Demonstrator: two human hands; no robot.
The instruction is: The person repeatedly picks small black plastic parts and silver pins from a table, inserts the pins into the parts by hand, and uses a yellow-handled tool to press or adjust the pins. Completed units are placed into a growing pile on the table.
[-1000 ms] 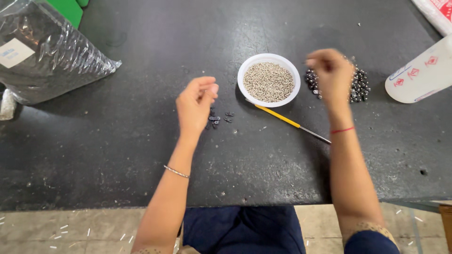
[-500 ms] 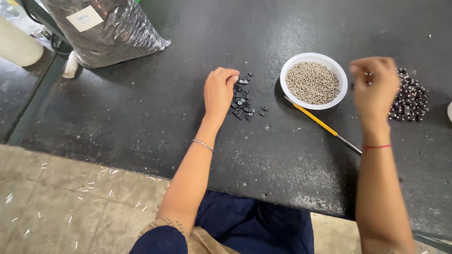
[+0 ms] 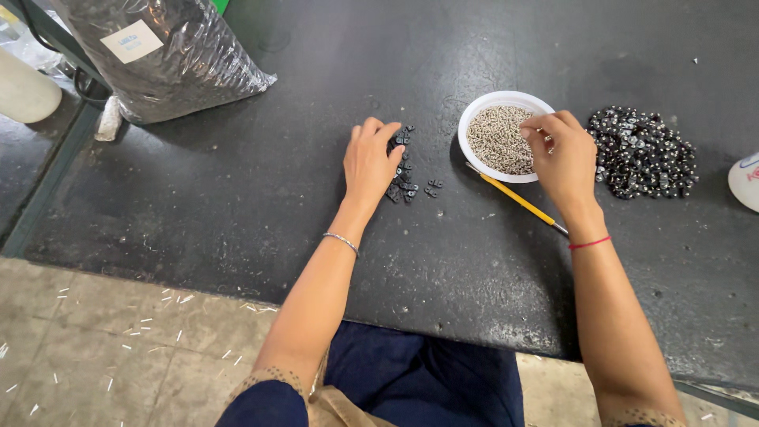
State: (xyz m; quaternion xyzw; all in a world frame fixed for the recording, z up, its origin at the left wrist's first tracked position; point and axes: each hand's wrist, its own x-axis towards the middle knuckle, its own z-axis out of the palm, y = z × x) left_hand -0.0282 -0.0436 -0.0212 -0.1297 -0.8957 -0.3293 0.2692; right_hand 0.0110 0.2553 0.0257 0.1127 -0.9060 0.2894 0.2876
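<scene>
While the black table (image 3: 237,190) fills most of the frame, its near edge cuts diagonally from lower left to lower right, with pale flooring (image 3: 118,332) showing below it. Biggest thing on it: a crinkled clear plastic bag (image 3: 166,59) at upper left, well apart from both hands, leaving a broad bare stretch of tabletop between bag and left hand. Over at right centre, a heap of shiny dark beads (image 3: 642,152) sits just right of the white bowl (image 3: 474,119), which holds fine pale grains. Right hand (image 3: 563,162) hovers over the bowl's right rim, fingers pinched narrow; whether anything tiny sits between them, I cannot tell. A yellow-handled tool (image 3: 518,199) lies slanted just below the bowl, running under that wrist. Left hand (image 3: 370,162) rests palm down at frame centre, fingers loosely together, fingertips touching a little cluster of small black pieces (image 3: 405,178) scattered on its right side, near the bowl.
</scene>
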